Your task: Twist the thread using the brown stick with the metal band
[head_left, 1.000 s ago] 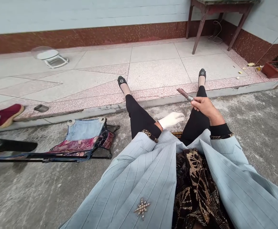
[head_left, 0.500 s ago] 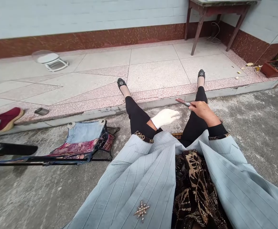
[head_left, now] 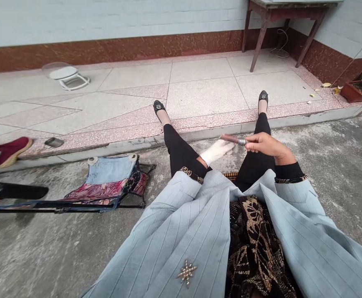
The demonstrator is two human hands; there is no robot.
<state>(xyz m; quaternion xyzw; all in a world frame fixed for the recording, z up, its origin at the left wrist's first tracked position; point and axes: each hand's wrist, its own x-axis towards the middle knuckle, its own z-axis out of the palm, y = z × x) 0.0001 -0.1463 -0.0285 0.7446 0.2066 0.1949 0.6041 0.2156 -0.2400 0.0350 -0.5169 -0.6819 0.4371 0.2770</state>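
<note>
My right hand (head_left: 266,145) is closed around one end of a short reddish-brown rod with silvery coiled wire (head_left: 235,140) at its middle. The rod points left, and its far end overlaps the top of my left hand (head_left: 215,151). That hand wears a white glove and is slightly blurred. Its fingers reach to the right below the rod, stretched out and holding nothing that I can see. Whether the glove touches the rod is unclear. Both hands are over the gap between my black-trousered legs.
A folding chair with a denim and floral seat (head_left: 106,182) stands at left, near another person's red shoe (head_left: 11,151) and a small metal cup (head_left: 54,142). On the raised tiled step are a white stool (head_left: 67,76) and a wooden table (head_left: 258,37). A planter (head_left: 358,92) is at right.
The rod has shifted left, from beyond the gloved fingertips to across the glove. My left hand has tilted upward slightly, and my right hand has turned so the rod lies flatter.
</note>
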